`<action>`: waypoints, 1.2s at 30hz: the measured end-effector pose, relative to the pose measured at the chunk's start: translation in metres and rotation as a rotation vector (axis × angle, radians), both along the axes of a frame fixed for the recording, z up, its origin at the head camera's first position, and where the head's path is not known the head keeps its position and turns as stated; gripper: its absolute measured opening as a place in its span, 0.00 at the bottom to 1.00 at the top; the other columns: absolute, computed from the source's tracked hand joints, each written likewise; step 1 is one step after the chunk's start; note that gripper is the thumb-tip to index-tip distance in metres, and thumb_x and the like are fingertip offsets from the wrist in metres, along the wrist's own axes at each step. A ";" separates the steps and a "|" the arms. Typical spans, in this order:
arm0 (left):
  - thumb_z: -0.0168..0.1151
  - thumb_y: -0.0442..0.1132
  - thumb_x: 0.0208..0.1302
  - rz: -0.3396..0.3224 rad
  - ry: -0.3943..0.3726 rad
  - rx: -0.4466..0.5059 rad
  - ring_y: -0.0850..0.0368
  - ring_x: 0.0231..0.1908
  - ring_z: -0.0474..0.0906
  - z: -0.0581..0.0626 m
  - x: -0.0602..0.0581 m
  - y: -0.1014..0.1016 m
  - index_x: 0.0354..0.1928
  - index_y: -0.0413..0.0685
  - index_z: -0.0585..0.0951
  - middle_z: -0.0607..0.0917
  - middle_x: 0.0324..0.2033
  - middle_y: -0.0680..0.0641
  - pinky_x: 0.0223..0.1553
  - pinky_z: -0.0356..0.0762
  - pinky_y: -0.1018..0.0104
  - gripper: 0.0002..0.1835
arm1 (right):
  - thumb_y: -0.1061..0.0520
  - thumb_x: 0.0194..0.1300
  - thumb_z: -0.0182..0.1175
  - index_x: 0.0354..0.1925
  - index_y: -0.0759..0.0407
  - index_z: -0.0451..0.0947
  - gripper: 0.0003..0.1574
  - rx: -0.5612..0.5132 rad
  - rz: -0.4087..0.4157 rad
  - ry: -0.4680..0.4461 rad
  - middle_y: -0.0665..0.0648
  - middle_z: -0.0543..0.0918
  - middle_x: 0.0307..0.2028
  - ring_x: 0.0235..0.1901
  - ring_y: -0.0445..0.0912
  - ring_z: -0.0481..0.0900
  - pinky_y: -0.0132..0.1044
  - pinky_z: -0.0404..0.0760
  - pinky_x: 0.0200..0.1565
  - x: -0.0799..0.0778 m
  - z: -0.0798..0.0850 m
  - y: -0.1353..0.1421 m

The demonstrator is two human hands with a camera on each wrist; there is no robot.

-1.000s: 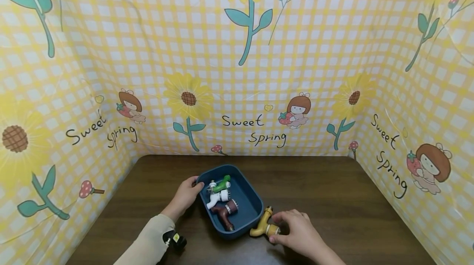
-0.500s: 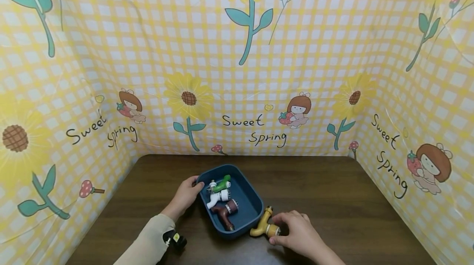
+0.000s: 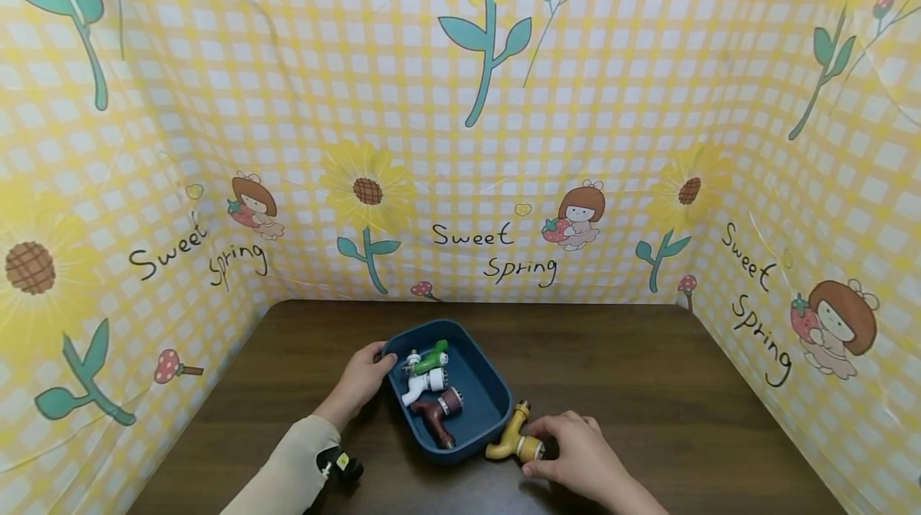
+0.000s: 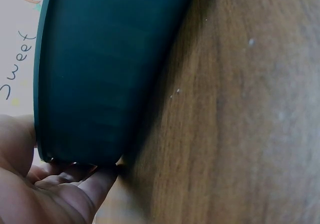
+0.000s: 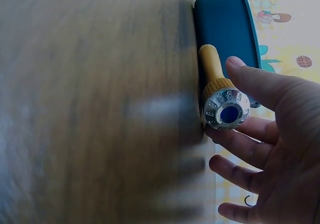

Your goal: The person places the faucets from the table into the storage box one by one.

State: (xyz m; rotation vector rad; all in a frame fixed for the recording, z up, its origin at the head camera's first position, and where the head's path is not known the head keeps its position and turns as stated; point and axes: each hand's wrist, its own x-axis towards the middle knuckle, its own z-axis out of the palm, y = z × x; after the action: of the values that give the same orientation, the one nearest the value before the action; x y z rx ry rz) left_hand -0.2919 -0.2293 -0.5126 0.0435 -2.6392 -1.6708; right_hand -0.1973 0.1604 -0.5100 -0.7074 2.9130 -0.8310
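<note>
My left hand [image 3: 365, 377] grips the left rim of a dark blue rectangular bin [image 3: 480, 391], thumb over the edge, fingers against its outer side in the left wrist view. Inside lie a green faucet [image 3: 434, 358], a white faucet [image 3: 426, 385] and a dark brown faucet [image 3: 437, 417]. Against the bin's right front corner a yellow faucet [image 3: 512, 437] rests on the table. My right hand [image 3: 581, 451] has thumb and forefingers around its ribbed knob [image 5: 227, 109]; the other fingers are spread. Part of the index finger is hidden behind the knob.
The bin stands on a dark brown wooden table [image 3: 619, 355]. A yellow checked cloth [image 3: 460, 155] with sunflowers and "Sweet Spring" lettering walls in the back and both sides. A black wrist camera [image 3: 344, 467] sits on my left sleeve.
</note>
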 end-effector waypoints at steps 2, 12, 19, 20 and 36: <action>0.54 0.40 0.78 -0.002 0.001 0.000 0.43 0.61 0.75 0.000 0.000 0.000 0.65 0.34 0.75 0.80 0.61 0.35 0.66 0.69 0.40 0.22 | 0.28 0.51 0.74 0.49 0.41 0.86 0.32 0.005 -0.001 -0.013 0.36 0.86 0.44 0.46 0.42 0.77 0.49 0.67 0.49 0.000 0.001 0.000; 0.54 0.39 0.77 -0.001 0.004 0.002 0.44 0.60 0.75 0.000 -0.003 -0.001 0.65 0.32 0.75 0.81 0.60 0.35 0.65 0.71 0.43 0.22 | 0.30 0.50 0.75 0.45 0.36 0.86 0.26 0.009 -0.003 -0.024 0.33 0.84 0.38 0.41 0.39 0.75 0.50 0.67 0.49 -0.001 0.005 -0.002; 0.55 0.39 0.77 -0.006 0.012 0.004 0.43 0.60 0.76 0.001 -0.002 -0.001 0.65 0.31 0.75 0.81 0.59 0.35 0.64 0.71 0.43 0.22 | 0.31 0.50 0.76 0.42 0.36 0.86 0.23 0.005 -0.026 -0.010 0.33 0.83 0.36 0.41 0.39 0.75 0.53 0.68 0.52 -0.002 0.005 -0.004; 0.55 0.39 0.77 -0.006 0.013 0.002 0.43 0.60 0.76 0.001 -0.002 -0.001 0.65 0.31 0.75 0.81 0.59 0.35 0.64 0.71 0.43 0.22 | 0.31 0.49 0.76 0.41 0.36 0.86 0.22 0.003 -0.031 -0.008 0.32 0.82 0.36 0.41 0.39 0.75 0.53 0.68 0.52 -0.002 0.004 -0.004; 0.54 0.39 0.77 -0.006 0.007 -0.013 0.43 0.60 0.75 0.002 -0.001 0.000 0.65 0.31 0.74 0.80 0.60 0.34 0.64 0.71 0.42 0.22 | 0.38 0.49 0.78 0.36 0.37 0.86 0.16 -0.055 -0.069 0.022 0.31 0.82 0.31 0.39 0.37 0.76 0.49 0.68 0.51 -0.004 0.000 -0.004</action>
State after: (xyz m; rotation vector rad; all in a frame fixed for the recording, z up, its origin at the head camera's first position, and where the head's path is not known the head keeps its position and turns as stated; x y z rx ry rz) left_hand -0.2927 -0.2292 -0.5105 0.0301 -2.6476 -1.6526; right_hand -0.2009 0.1560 -0.5097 -0.6263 2.9598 -0.9194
